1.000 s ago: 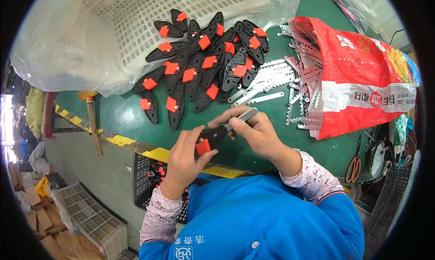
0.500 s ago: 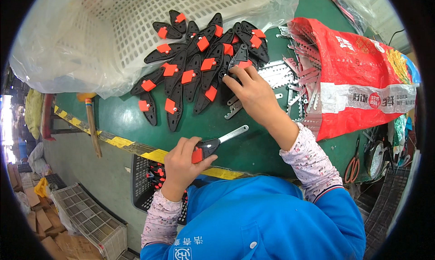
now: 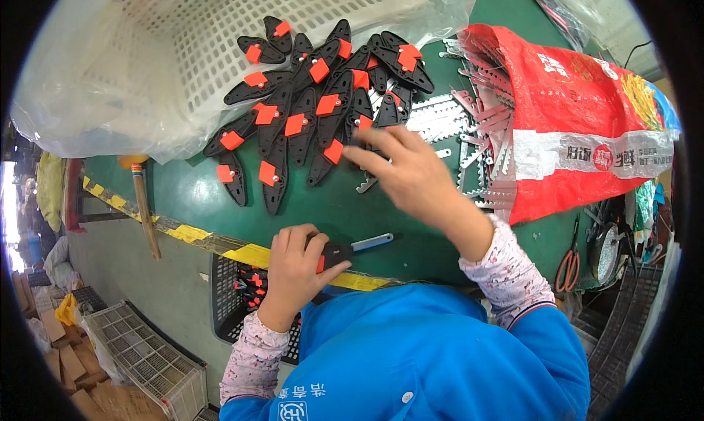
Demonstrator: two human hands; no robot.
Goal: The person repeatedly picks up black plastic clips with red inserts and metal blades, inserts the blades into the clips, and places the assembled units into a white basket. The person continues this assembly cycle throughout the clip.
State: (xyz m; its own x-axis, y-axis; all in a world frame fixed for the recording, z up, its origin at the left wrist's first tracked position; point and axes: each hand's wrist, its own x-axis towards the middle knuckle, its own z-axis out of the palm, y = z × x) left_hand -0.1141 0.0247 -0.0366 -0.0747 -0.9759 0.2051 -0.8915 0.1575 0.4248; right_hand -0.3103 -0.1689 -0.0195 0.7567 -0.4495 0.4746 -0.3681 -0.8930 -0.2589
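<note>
My left hand (image 3: 295, 271) is closed around a black plastic handle piece (image 3: 337, 255) with a red tab, close to the table's near edge. A narrow silver metal strip (image 3: 372, 242) sticks out of its right end. My right hand (image 3: 418, 177) hovers at the right side of a pile of similar black pieces (image 3: 297, 124), fingers apart and blurred, with nothing visible between them. Each piece in the pile has a red diamond-shaped tab. Notched metal strips (image 3: 436, 120) lie just beyond that hand, partly hidden by it.
A red woven sack (image 3: 565, 179) spills more notched strips at right. Behind the pile stands a plastic-lined white crate (image 3: 213, 54). A mallet (image 3: 142, 201) lies over the table's left edge, scissors (image 3: 567, 268) sit at right, and a dark basket (image 3: 224, 304) stands below the near edge.
My right hand has drawn back slightly from the black piece it was touching, down and to the right. My left hand has tilted the held piece a little.
</note>
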